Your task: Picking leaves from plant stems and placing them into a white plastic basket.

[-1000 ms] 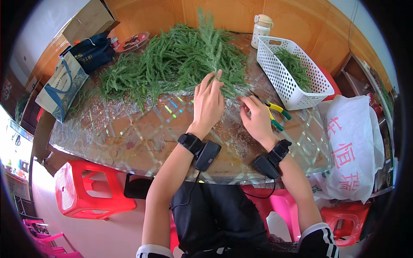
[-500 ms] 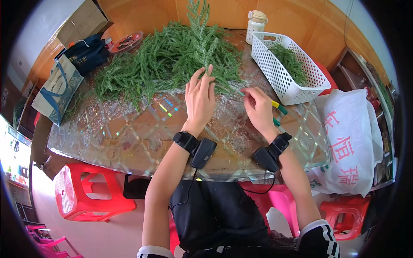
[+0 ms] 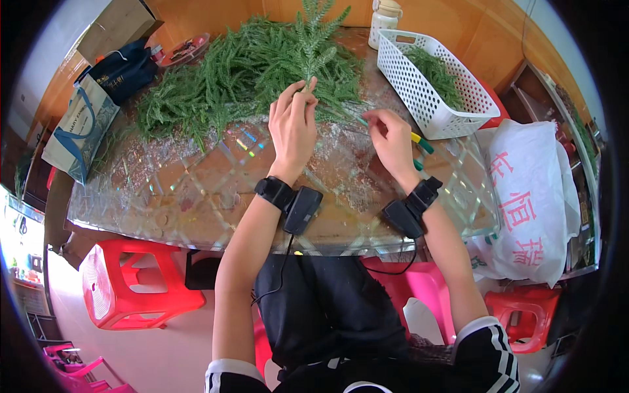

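My left hand (image 3: 293,128) is closed around the lower stem of a frosted green artificial pine sprig (image 3: 314,59), which stands up from the fingers. To its right, my right hand (image 3: 391,139) pinches a thin green strand (image 3: 362,121) between thumb and forefinger; its exact kind is too small to make out. Beside the right hand, partly behind it, lies a hand tool with yellow and green handles (image 3: 424,143). A large heap of green pine sprigs (image 3: 229,82) spreads over the table just beyond both hands.
White flecks litter the glass-patterned table (image 3: 196,190). At the right stand a white perforated basket (image 3: 436,108) with more greenery, a bottle (image 3: 384,23) and a white plastic bag (image 3: 531,203). Two bags, a paper one (image 3: 82,131) and a dark one (image 3: 121,72), sit left. Red stools (image 3: 141,281) stand below.
The whole view has shifted slightly, so the table sits higher in the picture. Both hands keep their grips, and the sprig tilts a little more to the right.
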